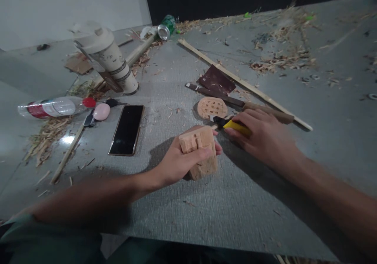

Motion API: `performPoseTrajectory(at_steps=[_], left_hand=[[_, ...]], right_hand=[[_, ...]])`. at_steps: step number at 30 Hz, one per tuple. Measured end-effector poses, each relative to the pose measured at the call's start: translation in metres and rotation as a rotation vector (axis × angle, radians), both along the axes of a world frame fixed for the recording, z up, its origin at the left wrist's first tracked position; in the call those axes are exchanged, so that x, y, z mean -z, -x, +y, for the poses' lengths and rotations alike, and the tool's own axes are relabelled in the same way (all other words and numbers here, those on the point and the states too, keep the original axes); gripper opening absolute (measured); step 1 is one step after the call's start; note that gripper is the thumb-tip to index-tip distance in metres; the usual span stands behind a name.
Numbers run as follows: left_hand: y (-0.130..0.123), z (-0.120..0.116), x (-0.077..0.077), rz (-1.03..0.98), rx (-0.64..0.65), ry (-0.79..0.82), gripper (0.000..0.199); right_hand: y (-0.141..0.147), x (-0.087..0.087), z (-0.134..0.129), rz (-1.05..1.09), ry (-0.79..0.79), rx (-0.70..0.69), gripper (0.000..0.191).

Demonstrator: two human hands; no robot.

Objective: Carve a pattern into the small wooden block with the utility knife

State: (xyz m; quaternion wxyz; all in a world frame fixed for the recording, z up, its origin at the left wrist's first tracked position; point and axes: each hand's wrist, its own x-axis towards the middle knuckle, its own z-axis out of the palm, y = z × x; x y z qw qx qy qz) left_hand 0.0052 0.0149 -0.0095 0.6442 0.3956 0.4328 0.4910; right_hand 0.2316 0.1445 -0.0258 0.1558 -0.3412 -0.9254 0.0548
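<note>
A carved wooden block with notches and ridges sits in my left hand, its thumb laid across the near face and fingertips showing past the right side. My right hand is closed round a yellow utility knife with a black front end. The knife points left, just beyond the block's upper right edge; blur hides whether they touch. Behind the knife lies a round wooden disc with a grid of square holes. A long flat tool, perhaps a file, with a brown handle runs behind my right hand.
A dark red sheet and a long wooden stick lie farther back. On the left are a phone, a plastic bottle, a pale cup and a pink oval object. A green can and wood shavings lie behind.
</note>
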Motion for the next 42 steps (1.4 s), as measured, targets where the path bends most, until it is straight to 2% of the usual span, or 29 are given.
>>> performPoseTrajectory(at_steps=[2, 6, 9, 13, 18, 24, 29, 33, 38, 40, 42], left_hand=[[0.0, 0.0, 0.001, -0.005, -0.005, -0.005, 0.03], [0.001, -0.001, 0.004, -0.022, -0.002, -0.007, 0.032], [0.001, -0.001, 0.005, -0.023, -0.006, 0.012, 0.034], [0.0, -0.001, 0.004, -0.026, -0.017, 0.021, 0.035], [0.0, 0.0, 0.006, -0.041, -0.016, 0.01, 0.036], [0.0, -0.001, 0.009, -0.051, -0.013, 0.001, 0.037], [0.002, -0.002, 0.004, 0.036, 0.001, -0.018, 0.036], [0.004, -0.008, 0.002, 0.113, 0.125, -0.187, 0.032], [0.005, -0.014, 0.004, 0.255, 0.291, -0.518, 0.039], [0.005, -0.015, 0.005, 0.282, 0.311, -0.543, 0.041], [0.005, -0.012, 0.004, 0.229, 0.302, -0.448, 0.038]], right_hand=[[0.001, -0.003, -0.003, -0.012, -0.077, 0.054, 0.032], [-0.003, -0.01, 0.002, -0.039, -0.215, 0.281, 0.035], [-0.009, -0.008, 0.015, -0.045, -0.186, 0.359, 0.031], [-0.019, 0.003, 0.033, -0.073, -0.138, 0.367, 0.026], [-0.027, 0.006, 0.043, -0.065, -0.097, 0.309, 0.02], [-0.022, -0.005, 0.032, 0.036, -0.142, 0.307, 0.021], [-0.008, -0.013, 0.016, 0.146, -0.037, 0.037, 0.016], [-0.003, -0.008, 0.01, 0.097, 0.059, -0.102, 0.024], [-0.004, -0.003, 0.012, 0.07, 0.062, -0.149, 0.025], [-0.004, -0.004, 0.011, 0.075, 0.083, -0.155, 0.02], [-0.002, -0.006, 0.009, 0.084, 0.106, -0.16, 0.016]])
